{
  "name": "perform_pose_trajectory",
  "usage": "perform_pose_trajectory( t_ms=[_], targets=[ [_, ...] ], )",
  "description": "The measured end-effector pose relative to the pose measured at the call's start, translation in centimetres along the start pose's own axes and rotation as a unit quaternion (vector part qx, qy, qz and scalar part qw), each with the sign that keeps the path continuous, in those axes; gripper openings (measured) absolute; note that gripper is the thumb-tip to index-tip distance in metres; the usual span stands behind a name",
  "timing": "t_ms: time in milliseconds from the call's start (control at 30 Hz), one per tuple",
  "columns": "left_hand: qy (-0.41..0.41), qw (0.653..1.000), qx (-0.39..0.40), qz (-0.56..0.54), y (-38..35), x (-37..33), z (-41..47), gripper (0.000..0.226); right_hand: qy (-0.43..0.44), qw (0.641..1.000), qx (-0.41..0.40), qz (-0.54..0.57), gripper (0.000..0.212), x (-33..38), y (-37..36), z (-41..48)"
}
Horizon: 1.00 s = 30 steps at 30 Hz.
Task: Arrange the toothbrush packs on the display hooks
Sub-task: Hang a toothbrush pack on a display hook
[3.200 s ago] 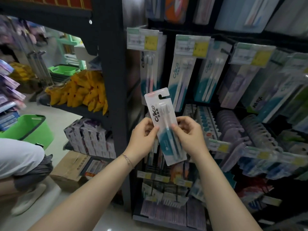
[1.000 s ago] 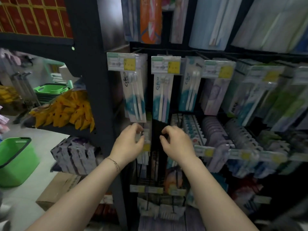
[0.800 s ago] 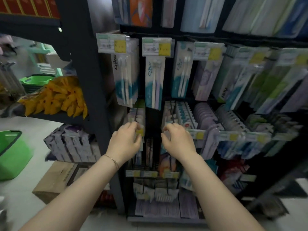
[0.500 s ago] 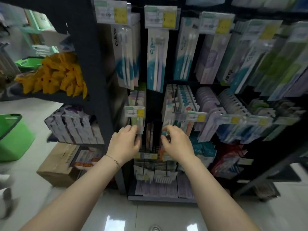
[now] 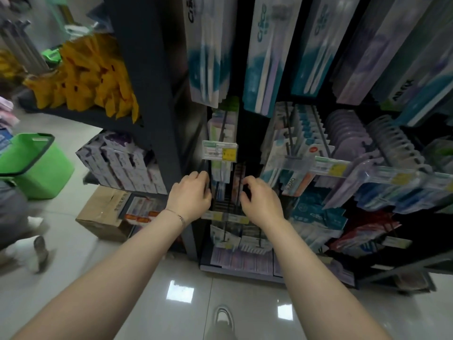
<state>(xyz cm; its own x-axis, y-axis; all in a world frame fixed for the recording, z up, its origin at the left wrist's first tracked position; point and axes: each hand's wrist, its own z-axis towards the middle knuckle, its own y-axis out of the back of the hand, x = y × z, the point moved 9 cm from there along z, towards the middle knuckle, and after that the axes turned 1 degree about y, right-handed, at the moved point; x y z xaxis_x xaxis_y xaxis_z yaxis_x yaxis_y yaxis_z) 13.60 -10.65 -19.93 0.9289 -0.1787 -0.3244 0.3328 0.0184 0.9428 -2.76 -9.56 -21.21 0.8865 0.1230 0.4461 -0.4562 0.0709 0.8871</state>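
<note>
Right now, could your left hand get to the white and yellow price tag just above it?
Probably yes: the left hand sits just below the price tag, which faces forward, and nothing stands between them.

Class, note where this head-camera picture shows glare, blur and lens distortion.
Head view: glare patches on the floor; motion blur smears the upper toothbrush packs and the shoe at left; the wide lens bends the shelf post; the left hand and right hand look fairly sharp.

Head-worn wide-angle camera looks steeply down, close to the display hooks (image 5: 223, 128).
</note>
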Motion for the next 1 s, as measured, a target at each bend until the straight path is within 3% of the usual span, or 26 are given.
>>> perform_pose_trajectory(
  t_ms=[267, 433, 567, 700, 800, 1000],
  targets=[
    [0.038, 0.997, 0.034, -0.051, -2.4, 0.9, 4.8, 0.031, 0.001, 0.996, 0.041, 0.085, 0.045, 0.0, -2.7, 5.3],
    [0.072, 0.99, 0.059, -0.103, -4.1, 2.0, 7.6, 0.036, -0.008, 0.995, 0.016, 0.1, 0.045, -0.6, -3.5, 8.4],
    [0.112, 0.966, 0.042, -0.229, -4.0, 2.8, 9.2, 0.035, -0.017, 0.99, 0.013, 0.141, 0.033, -0.8, -4.5, 10.3],
    [0.131, 0.938, 0.034, -0.318, -3.6, 3.1, 9.8, 0.044, -0.03, 0.978, 0.011, 0.204, 0.004, -0.8, -5.2, 10.9],
    [0.111, 0.94, 0.041, -0.321, -3.5, 3.1, 10.4, 0.048, -0.037, 0.96, -0.005, 0.276, 0.024, -0.6, -5.2, 11.0],
    [0.113, 0.924, 0.044, -0.362, -2.9, 3.0, 10.6, 0.045, -0.071, 0.939, -0.036, 0.334, 0.014, -0.7, -5.0, 10.8]
  ],
)
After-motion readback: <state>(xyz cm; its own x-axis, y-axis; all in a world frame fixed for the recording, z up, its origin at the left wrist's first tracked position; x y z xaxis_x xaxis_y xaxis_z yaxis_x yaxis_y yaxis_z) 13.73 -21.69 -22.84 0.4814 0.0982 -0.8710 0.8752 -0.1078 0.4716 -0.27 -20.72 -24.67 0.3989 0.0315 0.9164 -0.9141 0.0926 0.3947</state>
